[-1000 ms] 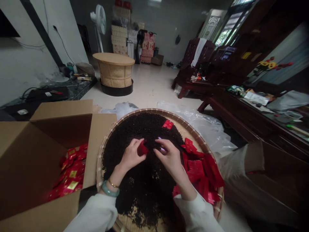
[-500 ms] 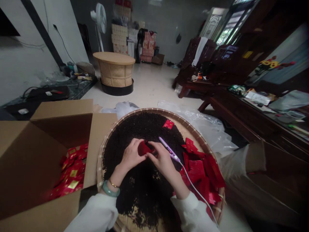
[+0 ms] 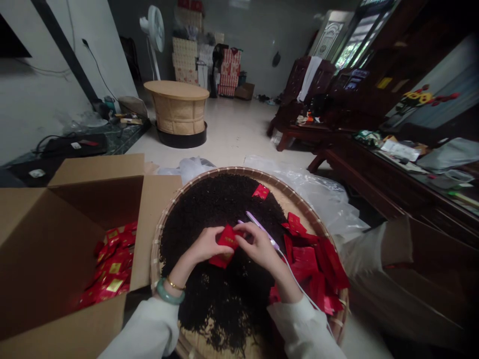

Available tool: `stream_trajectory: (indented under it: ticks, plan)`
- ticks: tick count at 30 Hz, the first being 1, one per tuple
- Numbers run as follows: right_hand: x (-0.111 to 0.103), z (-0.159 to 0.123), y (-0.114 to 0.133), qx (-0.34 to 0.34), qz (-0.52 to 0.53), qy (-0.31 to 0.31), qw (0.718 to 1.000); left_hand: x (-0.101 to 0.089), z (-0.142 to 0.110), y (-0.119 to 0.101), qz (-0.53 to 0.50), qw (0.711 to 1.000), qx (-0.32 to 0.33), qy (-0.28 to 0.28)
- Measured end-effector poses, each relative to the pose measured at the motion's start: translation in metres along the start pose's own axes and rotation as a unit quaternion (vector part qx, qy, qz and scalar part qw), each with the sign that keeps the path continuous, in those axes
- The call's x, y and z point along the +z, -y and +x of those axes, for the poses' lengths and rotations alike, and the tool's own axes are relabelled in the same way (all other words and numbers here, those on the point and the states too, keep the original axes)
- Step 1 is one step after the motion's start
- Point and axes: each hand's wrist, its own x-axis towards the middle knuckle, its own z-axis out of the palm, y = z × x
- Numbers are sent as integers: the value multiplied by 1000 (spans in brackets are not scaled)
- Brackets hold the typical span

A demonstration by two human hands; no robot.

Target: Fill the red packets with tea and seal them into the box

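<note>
Between my hands, over the dark loose tea leaves [image 3: 209, 199], is a small red packet [image 3: 226, 240] with faint gold print. My left hand [image 3: 205, 244] pinches its left side between thumb and fingers. At its upper right edge my right hand [image 3: 258, 244] has thumb and fingertips closed on it. Just beyond my right hand lies a lilac hair straightener [image 3: 258, 227] with a white cord, partly covered by that hand. The leaves are spread on a round woven bamboo tray [image 3: 324, 222]. A pile of flat red packets [image 3: 305, 264] lies at its right side, and one red packet [image 3: 261, 191] rests farther back.
An open cardboard box [image 3: 140, 234] with several red packets stands left of the tray. Clear plastic sheeting [image 3: 314, 184] lies behind it. A wooden bench [image 3: 377, 184] and another box [image 3: 396, 244] are on the right. A drum-shaped woven stand [image 3: 179, 112] is farther off.
My right hand came to the packet from beside the straightener, which now shows more. The packet, first held upright, is now lower and tilted with its printed face showing.
</note>
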Motion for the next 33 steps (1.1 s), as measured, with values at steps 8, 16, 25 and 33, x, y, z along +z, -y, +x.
stream_trajectory:
  ticks: [8,16,25,33]
  plan:
    - [4,4,-2,74,131,-72,986,2,0,-6,-123,992,-13,5]
    - [-13,2,-3,88,130,-56,986,1,-3,-12,-195,976,-61,79]
    - [-16,-7,7,-43,-36,-111,992,2,-1,-9,-156,986,-38,42]
    - [-18,-13,7,-66,-72,-73,993,3,2,-3,-100,995,-3,29]
